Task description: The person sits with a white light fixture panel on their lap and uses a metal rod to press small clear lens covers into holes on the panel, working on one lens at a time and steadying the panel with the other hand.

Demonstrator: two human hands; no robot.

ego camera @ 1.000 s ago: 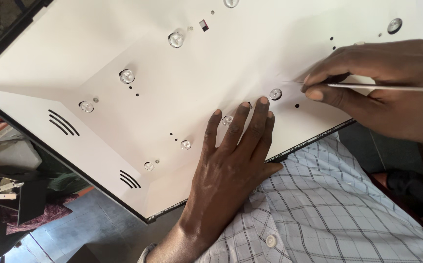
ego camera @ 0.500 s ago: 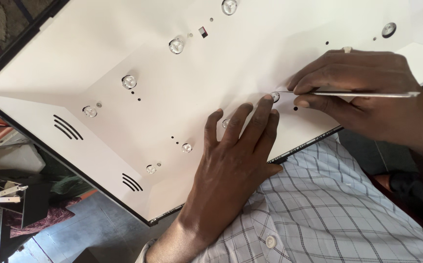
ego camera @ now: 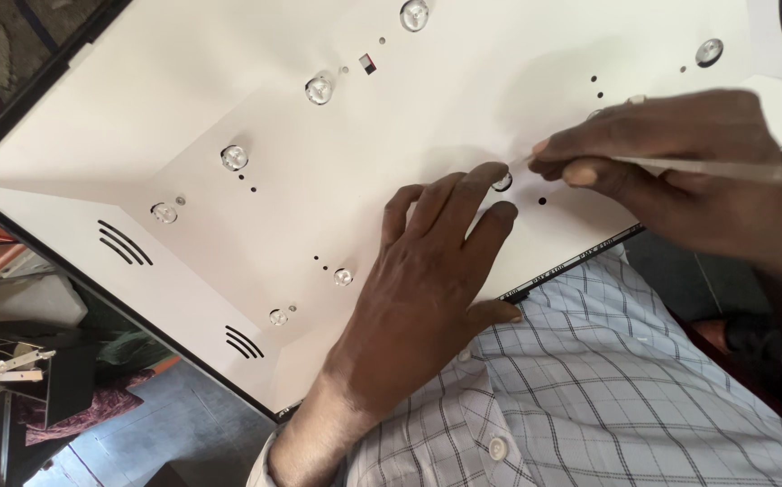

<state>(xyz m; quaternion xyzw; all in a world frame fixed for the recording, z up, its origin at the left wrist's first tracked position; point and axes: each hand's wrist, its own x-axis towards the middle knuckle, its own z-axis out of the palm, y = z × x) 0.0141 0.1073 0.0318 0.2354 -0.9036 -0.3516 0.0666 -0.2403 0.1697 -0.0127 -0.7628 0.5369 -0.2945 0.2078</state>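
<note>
The person leans over a big white reflector panel [ego camera: 337,180] with a dark frame, tilted across the lap and the checked shirt [ego camera: 607,388]. The left hand [ego camera: 427,280] lies flat on the sheet, fingers spread, its index tip right against a small round lens [ego camera: 503,183] on the panel; its grip is wide and holds nothing, only pressing down. The right hand [ego camera: 670,171], at about three o'clock from that lens, has its grip closed narrow around a thin pale tool [ego camera: 706,167], the point aimed at the lens and just beside it; whether the tip touches I cannot tell.

As for progress, I'd judge the work is on this one lens only. The other lenses, a row running from ten o'clock up to twelve [ego camera: 319,88] and two more down at seven o'clock [ego camera: 343,277], all sit in place and look untouched. Nothing has come loose from the sheet that I can see, so most of it seems left to do.
</note>
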